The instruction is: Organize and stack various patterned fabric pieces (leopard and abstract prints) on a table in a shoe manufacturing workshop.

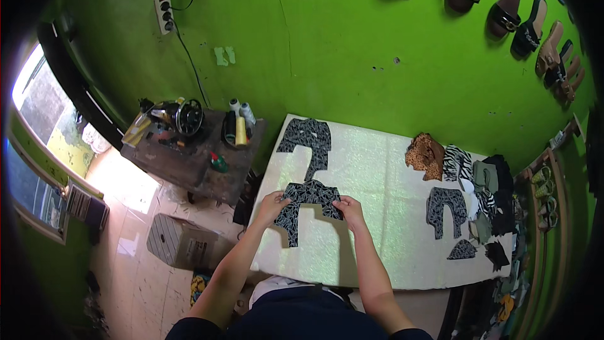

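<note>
Between my two hands a black-and-white patterned fabric piece (313,192) is stretched above the pale worktable (371,233). My left hand (272,208) pinches its left side, where a longer strip hangs down. On the right, my right hand (349,209) grips the shorter end. Just beyond lies a similar dark patterned cut piece (308,136), flat near the table's far left corner. Another curved patterned piece (447,208) rests toward the right, with a small patterned scrap (462,250) below it.
Leopard-print fabric (425,156), zebra-print fabric (457,162) and several dark and green scraps crowd the table's right end. To the left stands a sewing machine (182,118) on a dark table with thread spools (241,131). A box (180,241) sits on the floor; sandals (505,16) hang above.
</note>
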Motion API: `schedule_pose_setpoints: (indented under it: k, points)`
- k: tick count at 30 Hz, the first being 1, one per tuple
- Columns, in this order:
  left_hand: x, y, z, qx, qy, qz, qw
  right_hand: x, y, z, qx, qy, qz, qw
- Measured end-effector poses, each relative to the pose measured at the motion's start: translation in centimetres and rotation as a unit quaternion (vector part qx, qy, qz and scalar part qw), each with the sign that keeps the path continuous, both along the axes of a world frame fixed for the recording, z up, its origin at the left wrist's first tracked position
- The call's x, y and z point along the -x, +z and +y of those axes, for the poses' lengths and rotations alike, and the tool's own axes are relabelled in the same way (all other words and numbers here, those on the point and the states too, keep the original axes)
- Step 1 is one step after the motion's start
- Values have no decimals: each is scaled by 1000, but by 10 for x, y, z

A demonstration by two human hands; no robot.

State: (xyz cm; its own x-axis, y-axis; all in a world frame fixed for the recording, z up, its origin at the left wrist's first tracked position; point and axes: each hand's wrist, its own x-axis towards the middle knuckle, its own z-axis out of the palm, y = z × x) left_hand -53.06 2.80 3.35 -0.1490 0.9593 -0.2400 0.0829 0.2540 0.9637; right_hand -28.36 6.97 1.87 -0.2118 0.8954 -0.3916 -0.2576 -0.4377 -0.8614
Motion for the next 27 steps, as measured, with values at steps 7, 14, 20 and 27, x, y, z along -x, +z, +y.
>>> schedule_pose_setpoints:
  k: [7,14,20,27]
  points:
    - [55,-14,80,-8,-8,213,977,58,-14,52,-36,-29,-156,987]
    - [59,-25,129,16,-27,262,964,84,-25,92,-103,-98,-371,918]
    - [71,-48,138,-112,1,299,948,102,-17,96,-92,-90,-408,904]
    - [66,-31,142,-46,-27,277,959,108,-22,100,-108,-110,-430,889]
